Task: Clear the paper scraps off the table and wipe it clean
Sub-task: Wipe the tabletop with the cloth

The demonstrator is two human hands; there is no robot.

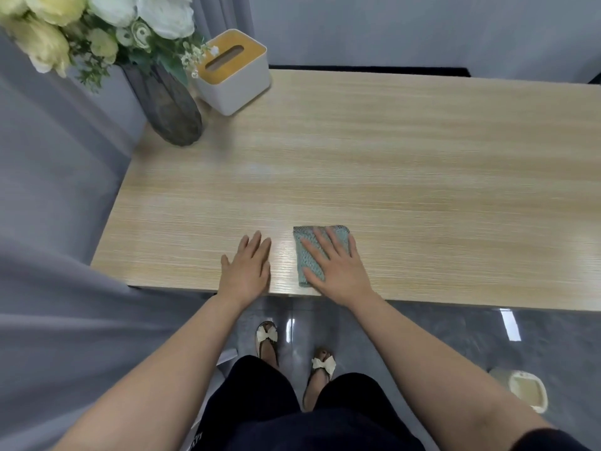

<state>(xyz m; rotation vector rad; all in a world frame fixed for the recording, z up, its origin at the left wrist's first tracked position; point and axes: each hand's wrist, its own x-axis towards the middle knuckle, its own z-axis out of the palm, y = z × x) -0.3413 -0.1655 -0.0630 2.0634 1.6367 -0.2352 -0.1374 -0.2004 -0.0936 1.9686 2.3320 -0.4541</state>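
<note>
A folded grey-green cloth [309, 255] lies on the light wooden table [390, 177] near its front edge. My right hand [338, 268] presses flat on the cloth with straight fingers and covers its right half. My left hand [245, 270] rests flat on the bare tabletop just left of the cloth, fingers straight. No paper scraps show on the table.
A dark glass vase [169, 105] with white and yellow flowers stands at the table's back left corner. A white tissue box [232, 73] with a wooden lid sits beside it. A small pale bin [527, 388] stands on the grey floor at the right. Grey curtains hang on the left.
</note>
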